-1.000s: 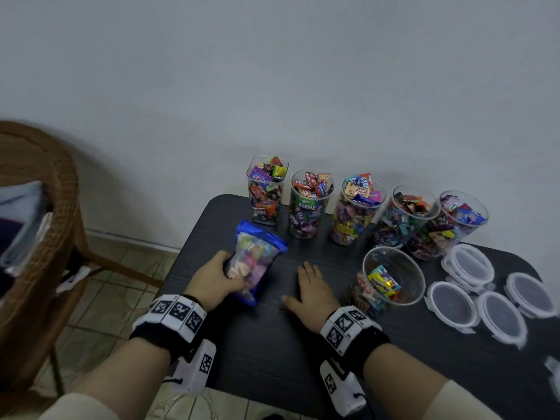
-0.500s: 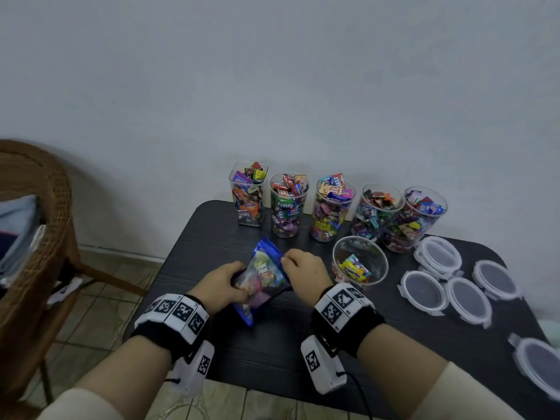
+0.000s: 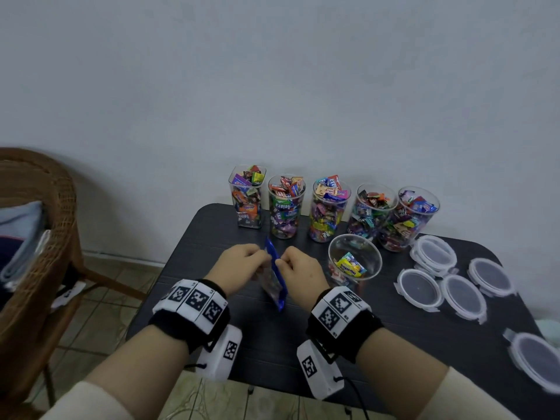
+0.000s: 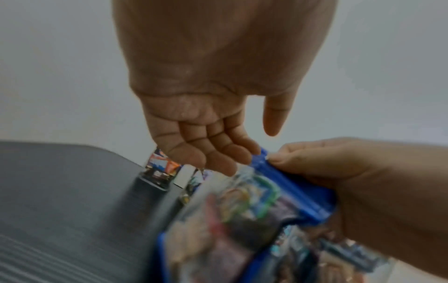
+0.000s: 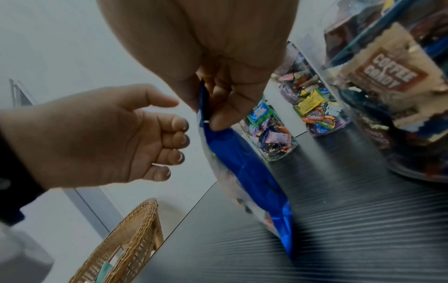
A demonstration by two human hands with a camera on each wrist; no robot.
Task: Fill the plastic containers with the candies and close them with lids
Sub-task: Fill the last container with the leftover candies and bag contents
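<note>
A blue candy bag [image 3: 275,283] stands upright on the black table [image 3: 206,237], edge-on to me. My right hand [image 3: 281,262] pinches its blue top strip [image 5: 206,107] between thumb and fingers. My left hand [image 3: 263,256] hovers just left of the bag top, fingers loosely curled and holding nothing [image 5: 174,137]. A clear round container [image 3: 354,262] to the right holds a few candies. Behind it, several containers [image 3: 286,207] stand in a row, heaped with candies. Several clear lids [image 3: 419,287] lie at the right.
A wicker chair [image 3: 39,237] with folded cloth stands left of the table. The wall rises directly behind the container row. One lid [image 3: 536,359] lies near the table's right front edge. Tiled floor [image 3: 100,298] shows between chair and table.
The left hand held the bag while the right lay flat on the table. The right hand came over and pinched the bag's top, the bag turned upright, and the left hand's fingers loosened off it.
</note>
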